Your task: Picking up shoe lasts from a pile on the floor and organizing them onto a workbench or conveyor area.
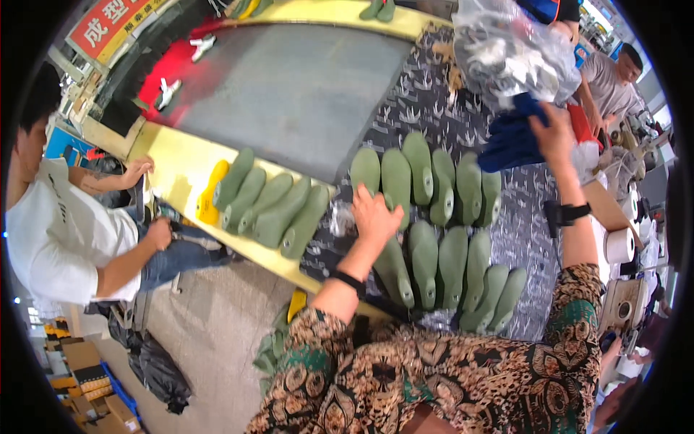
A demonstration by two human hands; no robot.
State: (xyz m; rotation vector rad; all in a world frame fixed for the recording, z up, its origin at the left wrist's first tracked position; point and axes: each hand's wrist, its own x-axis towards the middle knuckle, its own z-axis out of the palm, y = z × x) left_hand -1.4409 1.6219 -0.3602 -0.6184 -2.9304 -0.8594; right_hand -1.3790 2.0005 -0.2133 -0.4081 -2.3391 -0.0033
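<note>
Your left hand (374,215) lay flat, fingers loose, on the green shoe lasts (434,253); your right hand (553,134) clutched blue cloth (512,137) beneath a clear plastic bag (506,54), a seated co-worker (61,231) alongside.

A patterned dark table (426,108) bears rows of green shoe lasts (434,253), apparently plastic.

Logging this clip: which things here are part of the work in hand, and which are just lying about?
In hand:
- left hand on the green shoe lasts lined up on the patterned mat
- right hand at the blue pieces, under a clear bag

Lying about:
- yellow last
- paper rolls
- grey belt
</note>
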